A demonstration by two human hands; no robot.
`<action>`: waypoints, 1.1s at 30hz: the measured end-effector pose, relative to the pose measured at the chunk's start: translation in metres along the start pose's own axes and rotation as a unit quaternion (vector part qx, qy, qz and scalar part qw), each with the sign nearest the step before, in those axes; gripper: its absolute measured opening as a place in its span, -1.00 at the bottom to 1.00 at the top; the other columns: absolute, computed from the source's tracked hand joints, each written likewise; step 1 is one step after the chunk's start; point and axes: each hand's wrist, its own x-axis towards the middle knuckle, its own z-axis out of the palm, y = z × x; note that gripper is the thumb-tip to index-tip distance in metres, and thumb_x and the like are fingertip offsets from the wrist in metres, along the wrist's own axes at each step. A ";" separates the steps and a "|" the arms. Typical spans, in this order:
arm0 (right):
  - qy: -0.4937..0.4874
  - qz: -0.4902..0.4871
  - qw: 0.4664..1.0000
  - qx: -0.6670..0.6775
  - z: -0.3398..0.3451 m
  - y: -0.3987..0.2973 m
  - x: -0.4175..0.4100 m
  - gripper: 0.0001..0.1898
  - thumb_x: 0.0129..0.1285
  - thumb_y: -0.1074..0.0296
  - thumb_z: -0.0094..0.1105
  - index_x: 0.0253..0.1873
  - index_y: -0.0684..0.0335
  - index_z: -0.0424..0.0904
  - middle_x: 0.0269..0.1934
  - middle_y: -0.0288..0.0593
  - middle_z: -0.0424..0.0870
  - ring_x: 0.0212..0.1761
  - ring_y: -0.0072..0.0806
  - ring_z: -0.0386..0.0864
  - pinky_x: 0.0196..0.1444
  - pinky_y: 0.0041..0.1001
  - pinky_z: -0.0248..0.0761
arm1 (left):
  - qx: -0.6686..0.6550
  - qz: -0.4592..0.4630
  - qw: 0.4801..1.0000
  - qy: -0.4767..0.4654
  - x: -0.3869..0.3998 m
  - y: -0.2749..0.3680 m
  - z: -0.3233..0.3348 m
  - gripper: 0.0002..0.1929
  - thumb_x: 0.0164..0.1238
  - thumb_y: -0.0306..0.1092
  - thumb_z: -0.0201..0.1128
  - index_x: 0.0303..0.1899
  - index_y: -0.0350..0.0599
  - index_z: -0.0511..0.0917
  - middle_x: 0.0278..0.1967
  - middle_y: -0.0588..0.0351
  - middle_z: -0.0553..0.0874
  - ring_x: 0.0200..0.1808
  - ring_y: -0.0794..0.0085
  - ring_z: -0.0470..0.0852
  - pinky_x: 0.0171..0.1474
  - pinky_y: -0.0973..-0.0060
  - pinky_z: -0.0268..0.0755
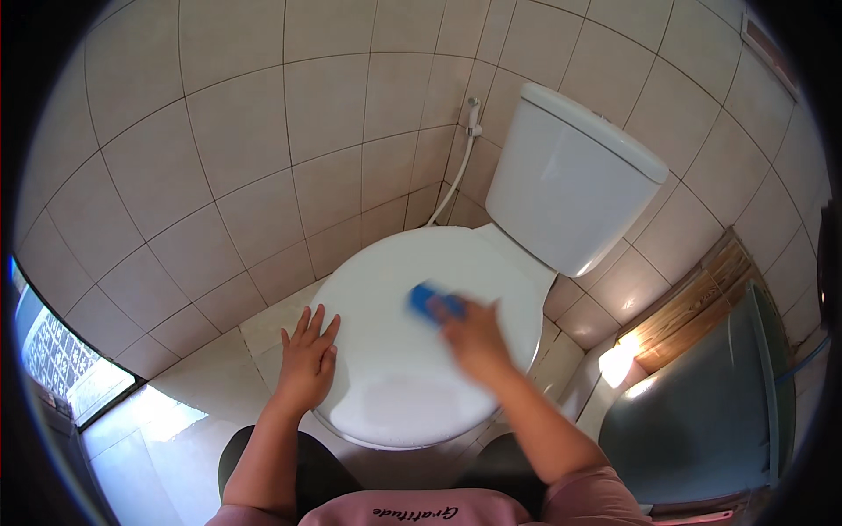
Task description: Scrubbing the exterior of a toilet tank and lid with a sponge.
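Before me is a white toilet with its lid (395, 368) down. My right hand (477, 338) grips a blue sponge or cloth (427, 304) against the middle of the lid; both are blurred by motion, so the exact kind of blue thing is unclear. On the lid's left edge rests my left hand (309, 358), fingers spread and holding nothing. The toilet's white cistern (569, 177) rises behind the lid, to the upper right.
A white bidet sprayer (473, 118) hangs in the tiled corner, its hose (454, 187) running down behind the toilet. To the right stands a large grey-green plastic container (691, 407) beside a wood-patterned panel (691, 309). An opening (72, 361) lies at far left.
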 end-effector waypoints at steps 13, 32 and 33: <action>-0.014 0.016 1.000 -0.008 0.009 0.018 0.084 -0.55 0.36 0.40 -0.14 0.35 0.08 0.28 0.20 0.19 0.36 0.29 0.05 0.27 0.35 -0.03 0.06 | -0.016 0.009 1.000 0.002 0.000 -0.005 0.003 -0.52 0.34 -0.40 -0.03 0.31 0.08 0.34 0.43 0.04 0.15 0.48 0.09 -0.04 0.40 -0.16 -0.37; -0.051 -0.075 0.993 -0.076 0.037 -0.054 0.111 -0.57 0.32 0.25 -0.04 0.29 -0.03 0.38 0.06 0.11 0.44 0.01 0.04 0.47 0.18 -0.07 0.29 | -0.115 -0.007 0.988 0.097 0.000 -0.030 0.021 -0.26 0.28 -0.44 -0.05 0.44 -0.17 -0.22 0.43 -0.21 0.01 0.48 0.03 -0.07 0.42 -0.08 -0.45; -0.025 -0.003 0.992 -0.125 0.028 -0.018 0.135 -0.58 0.33 0.28 -0.08 0.29 0.03 0.37 0.04 0.12 0.46 -0.01 0.03 0.47 0.15 -0.06 0.30 | -0.119 -0.001 0.988 0.098 0.005 -0.024 0.023 -0.26 0.28 -0.44 -0.05 0.44 -0.17 -0.22 0.43 -0.21 0.01 0.48 0.03 -0.07 0.42 -0.08 -0.45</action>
